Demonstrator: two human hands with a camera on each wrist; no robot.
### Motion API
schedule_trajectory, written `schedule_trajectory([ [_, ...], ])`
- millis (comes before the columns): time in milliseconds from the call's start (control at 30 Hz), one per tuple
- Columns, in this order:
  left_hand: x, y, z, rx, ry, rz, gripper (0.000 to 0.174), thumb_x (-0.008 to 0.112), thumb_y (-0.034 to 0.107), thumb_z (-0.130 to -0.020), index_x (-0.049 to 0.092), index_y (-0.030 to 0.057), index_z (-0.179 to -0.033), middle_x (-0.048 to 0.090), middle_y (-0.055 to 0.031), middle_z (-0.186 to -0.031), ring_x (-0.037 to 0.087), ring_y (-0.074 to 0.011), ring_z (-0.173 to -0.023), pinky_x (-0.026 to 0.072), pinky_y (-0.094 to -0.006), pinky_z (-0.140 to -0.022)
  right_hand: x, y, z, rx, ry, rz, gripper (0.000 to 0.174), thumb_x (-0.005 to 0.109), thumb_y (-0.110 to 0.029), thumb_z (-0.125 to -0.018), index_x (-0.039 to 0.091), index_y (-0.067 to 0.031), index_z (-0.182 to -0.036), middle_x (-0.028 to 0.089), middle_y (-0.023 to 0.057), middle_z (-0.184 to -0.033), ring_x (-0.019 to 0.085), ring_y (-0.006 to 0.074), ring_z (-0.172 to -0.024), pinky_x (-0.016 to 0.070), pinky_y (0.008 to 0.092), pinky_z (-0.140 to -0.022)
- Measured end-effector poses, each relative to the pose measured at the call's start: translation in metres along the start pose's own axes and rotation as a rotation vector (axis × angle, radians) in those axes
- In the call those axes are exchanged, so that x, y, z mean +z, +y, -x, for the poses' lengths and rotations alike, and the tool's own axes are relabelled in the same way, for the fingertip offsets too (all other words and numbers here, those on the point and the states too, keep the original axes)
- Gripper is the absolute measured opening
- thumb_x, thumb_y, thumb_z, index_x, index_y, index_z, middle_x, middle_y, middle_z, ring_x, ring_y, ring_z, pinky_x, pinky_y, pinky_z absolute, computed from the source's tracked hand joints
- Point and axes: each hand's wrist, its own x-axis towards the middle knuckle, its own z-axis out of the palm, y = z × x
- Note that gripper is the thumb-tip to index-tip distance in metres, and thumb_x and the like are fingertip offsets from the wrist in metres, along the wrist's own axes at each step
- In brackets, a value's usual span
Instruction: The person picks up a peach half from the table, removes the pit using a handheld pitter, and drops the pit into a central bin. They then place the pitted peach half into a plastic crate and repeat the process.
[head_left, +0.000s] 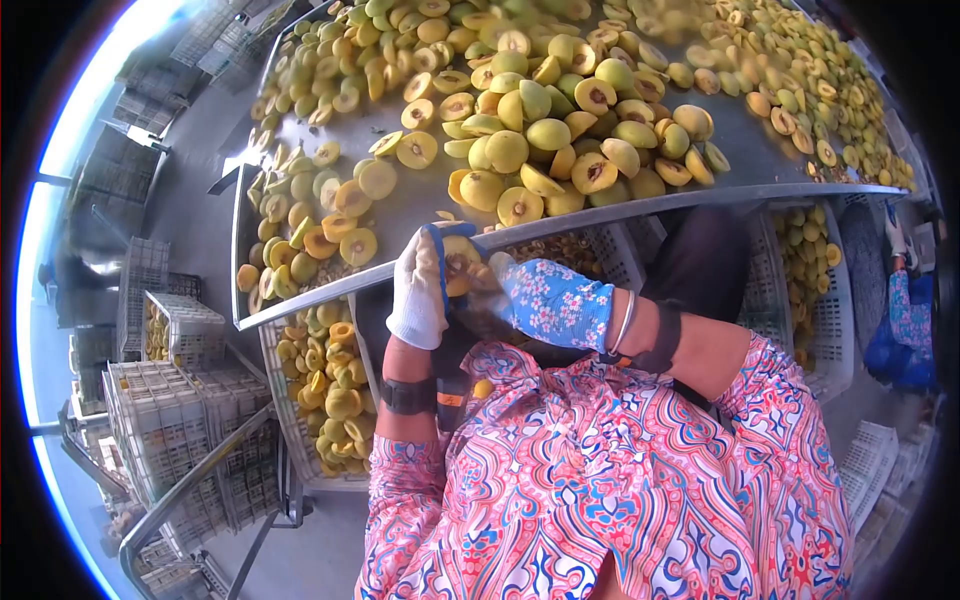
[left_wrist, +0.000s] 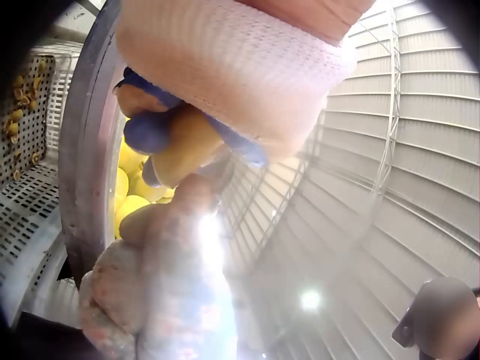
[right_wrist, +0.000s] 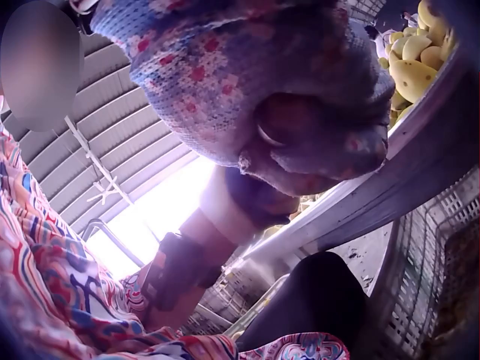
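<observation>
My left hand [head_left: 418, 290], in a white glove with blue-coated fingers, grips a yellow peach half [head_left: 460, 262] at the table's near rim. Its cut face, with a brown centre, shows in the head view. Close against its right side is my right hand [head_left: 560, 300], in a blue flowered glove, slightly blurred. In the left wrist view that hand's bare-looking fingertip [left_wrist: 193, 189] is right at the fruit [left_wrist: 184, 146]. The right wrist view shows the flowered glove [right_wrist: 217, 90] with fingers bent inward; I cannot tell what they hold. Beyond the rim lie heaped peach halves [head_left: 548, 135].
The metal table [head_left: 440, 185] has a raised rim [head_left: 640, 208]. Below it are a crate of peach halves [head_left: 330, 400] at left, a crate [head_left: 622, 258] with small brown bits, and another fruit crate [head_left: 840, 330] at right. Stacked crates [head_left: 160, 420] and a metal rail [head_left: 190, 490] stand left.
</observation>
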Motion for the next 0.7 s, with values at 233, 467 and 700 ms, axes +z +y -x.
schedule_trajectory([
  [233,0.015,-0.010,0.013,-0.026,0.131,0.362,0.044,0.050,0.036,-0.099,0.051,0.0009,-0.126,0.062,-0.0114,-0.111,0.063,-0.0181,-0.094,0.0536,-0.0321,-0.083,0.003,-0.005,-0.003,0.016,0.110,-0.192,0.033,0.057,-0.028,-0.093,0.055,0.0010,-0.109,0.059,0.0262,-0.096,0.061,0.0452,-0.082,0.0487,0.0472,-0.073],
  [467,0.026,-0.020,0.013,0.199,0.187,0.209,0.056,0.045,0.049,-0.098,0.050,-0.0005,-0.126,0.062,-0.0154,-0.104,0.060,-0.0199,-0.091,0.0511,-0.0327,-0.083,0.006,-0.001,-0.002,0.431,-0.363,-1.372,0.022,0.050,-0.033,-0.100,0.058,-0.0133,-0.092,0.049,-0.0026,-0.059,0.046,0.0100,-0.045,0.0336,0.0262,-0.040],
  [700,0.027,-0.015,0.013,0.075,-0.030,0.481,0.065,0.048,0.057,-0.094,0.051,0.0002,-0.126,0.062,-0.0145,-0.101,0.060,-0.0214,-0.090,0.0521,-0.0336,-0.082,-0.017,-0.013,0.007,0.525,-0.548,-1.748,0.022,0.051,-0.034,-0.100,0.054,-0.0169,-0.087,0.035,-0.0117,-0.055,0.032,0.0019,-0.040,0.0228,0.0187,-0.035],
])
